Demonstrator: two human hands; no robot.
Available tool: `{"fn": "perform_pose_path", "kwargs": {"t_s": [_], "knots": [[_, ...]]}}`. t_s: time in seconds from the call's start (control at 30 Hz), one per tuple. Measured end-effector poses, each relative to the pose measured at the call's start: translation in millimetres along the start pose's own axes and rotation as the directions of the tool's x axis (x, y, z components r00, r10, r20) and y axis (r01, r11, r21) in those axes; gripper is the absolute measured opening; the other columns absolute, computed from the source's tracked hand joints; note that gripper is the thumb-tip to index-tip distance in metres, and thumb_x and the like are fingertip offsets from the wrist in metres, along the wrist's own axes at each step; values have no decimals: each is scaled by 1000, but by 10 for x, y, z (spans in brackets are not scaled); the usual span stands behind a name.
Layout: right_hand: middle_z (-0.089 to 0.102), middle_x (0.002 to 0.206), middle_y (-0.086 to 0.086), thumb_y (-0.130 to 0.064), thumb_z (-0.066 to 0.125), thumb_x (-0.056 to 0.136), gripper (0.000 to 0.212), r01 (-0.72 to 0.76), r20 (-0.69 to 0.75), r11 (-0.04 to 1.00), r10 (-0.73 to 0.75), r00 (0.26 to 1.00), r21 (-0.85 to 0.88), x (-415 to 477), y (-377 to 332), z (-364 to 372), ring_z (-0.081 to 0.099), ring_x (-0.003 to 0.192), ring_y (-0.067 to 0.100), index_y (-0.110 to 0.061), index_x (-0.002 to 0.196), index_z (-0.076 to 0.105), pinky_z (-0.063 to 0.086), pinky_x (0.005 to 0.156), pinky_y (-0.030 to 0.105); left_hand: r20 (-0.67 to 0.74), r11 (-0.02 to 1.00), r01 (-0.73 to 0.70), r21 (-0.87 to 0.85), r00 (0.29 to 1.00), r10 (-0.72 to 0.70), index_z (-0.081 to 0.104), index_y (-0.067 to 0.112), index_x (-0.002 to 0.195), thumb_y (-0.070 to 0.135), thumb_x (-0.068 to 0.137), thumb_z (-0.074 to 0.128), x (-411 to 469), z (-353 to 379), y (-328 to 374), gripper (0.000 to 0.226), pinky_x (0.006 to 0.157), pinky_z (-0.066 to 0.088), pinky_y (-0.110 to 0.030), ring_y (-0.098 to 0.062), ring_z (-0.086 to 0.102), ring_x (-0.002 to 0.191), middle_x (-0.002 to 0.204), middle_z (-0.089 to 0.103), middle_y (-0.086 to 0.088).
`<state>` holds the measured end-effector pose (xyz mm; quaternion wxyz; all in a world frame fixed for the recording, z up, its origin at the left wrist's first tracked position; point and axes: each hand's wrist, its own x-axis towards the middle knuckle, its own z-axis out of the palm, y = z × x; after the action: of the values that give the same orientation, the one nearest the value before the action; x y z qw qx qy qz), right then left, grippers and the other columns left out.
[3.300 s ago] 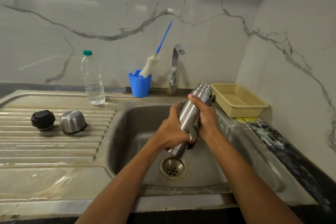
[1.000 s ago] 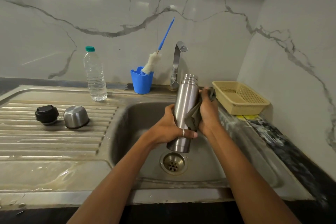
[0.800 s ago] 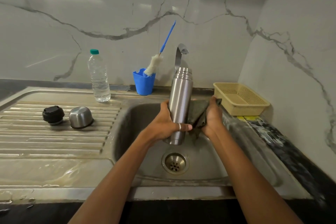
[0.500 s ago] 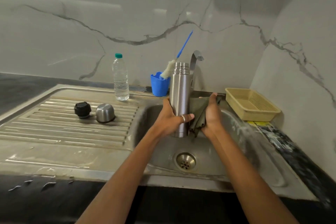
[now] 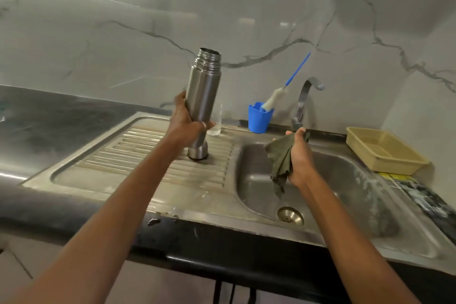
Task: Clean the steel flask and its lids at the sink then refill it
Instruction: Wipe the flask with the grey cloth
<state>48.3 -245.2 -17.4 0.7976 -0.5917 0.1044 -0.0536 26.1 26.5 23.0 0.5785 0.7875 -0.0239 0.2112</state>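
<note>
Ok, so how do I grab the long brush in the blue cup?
Pinch the brush by its thin blue handle, coming from above. The handle sticks up free, leaning right, while the fluffy end rests in the blue cup.

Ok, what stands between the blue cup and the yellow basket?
The tap, in the head view; the right hand holds a cloth just in front of its base.

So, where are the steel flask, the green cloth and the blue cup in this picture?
steel flask [image 5: 202, 96], head view, middle of its brushed body.
green cloth [image 5: 278, 158], head view, folds in its upper half.
blue cup [image 5: 259, 121], head view, its front wall.
</note>
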Motion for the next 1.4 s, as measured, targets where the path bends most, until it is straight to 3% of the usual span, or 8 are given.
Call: {"fn": "perform_pose_path", "kwargs": {"t_s": [0.1, 0.2, 0.37, 0.57, 0.87, 1.07, 1.2, 1.4], "knots": [[75, 111, 12, -74, 35, 96, 58, 15, -16, 996, -16, 1000, -88, -71, 49, 247, 72, 101, 31, -31, 125, 60, 58, 93, 49, -57, 999, 40, -11, 998, -40, 19, 29, 150, 6, 80, 82, 108, -364, -104, 96, 107, 47, -57, -26, 54, 122, 132, 49, -4], [72, 116, 8, -91, 38, 73, 79, 38, -25, 988, -42, 999, -148, 0, 155, 371, 69, 107, 29, -32, 119, 62, 54, 100, 55, -104, 996, 74, -39, 992, -78, 21, 27, 147, -6, 83, 72, 208, -642, -216, 88, 107, 46, -58, -28, 53, 123, 129, 48, -6], [62, 92, 9, -71, 34, 97, 51, 77, -21, 973, -83, 996, -217, -30, 290, 528, 61, 85, 25, -27, 98, 60, 53, 96, 58, -172, 996, 75, -48, 982, -83, 22, 24, 145, -7, 84, 71, 340, -914, -410, 84, 105, 48, -51, -23, 52, 118, 124, 47, -3], [57, 91, 9, -63, 32, 103, 67, 75, -65, 951, -99, 993, -300, 27, 469, 538, 57, 83, 22, -6, 125, 57, 54, 87, 46, -173, 992, 117, -55, 977, -125, 23, 26, 146, -3, 81, 78, 434, -1048, -716, 90, 102, 48, -46, -20, 53, 115, 123, 50, -2], [58, 89, 9, -65, 33, 102, 73, 82, -30, 921, -101, 994, -382, 86, 553, 562, 57, 83, 24, -1, 127, 55, 55, 91, 53, -193, 986, 151, -65, 968, -161, 27, 33, 144, 8, 74, 85, 463, -1048, -1012, 94, 103, 51, -55, -25, 58, 118, 130, 54, -8], [63, 102, 33, -65, 31, 102, 77, 139, 8, 911, -148, 989, -388, 96, 578, 583, 58, 84, 27, 2, 135, 49, 53, 96, 57, -210, 986, 156, -56, 964, -164, 27, 39, 142, 16, 65, 86, 516, -1060, -1157, 99, 102, 51, -55, -26, 59, 119, 132, 53, -8], [50, 86, 11, -66, 30, 102, 78, 146, 29, 913, -146, 989, -381, 115, 594, 593, 50, 81, 24, 2, 137, 47, 45, 75, 40, -222, 984, 173, -38, 959, -178, 27, 43, 141, 16, 66, 87, 544, -1062, -1267, 100, 103, 51, -55, -26, 57, 120, 134, 50, -9], [44, 78, 8, -69, 32, 100, 80, 152, 50, 899, -144, 988, -411, 113, 593, 591, 45, 76, 24, 5, 122, 55, 42, 71, 41, -240, 984, 177, -31, 954, -179, 25, 49, 140, 19, 65, 87, 568, -1081, -1403, 102, 104, 49, -55, -26, 55, 123, 136, 50, -7]]}}
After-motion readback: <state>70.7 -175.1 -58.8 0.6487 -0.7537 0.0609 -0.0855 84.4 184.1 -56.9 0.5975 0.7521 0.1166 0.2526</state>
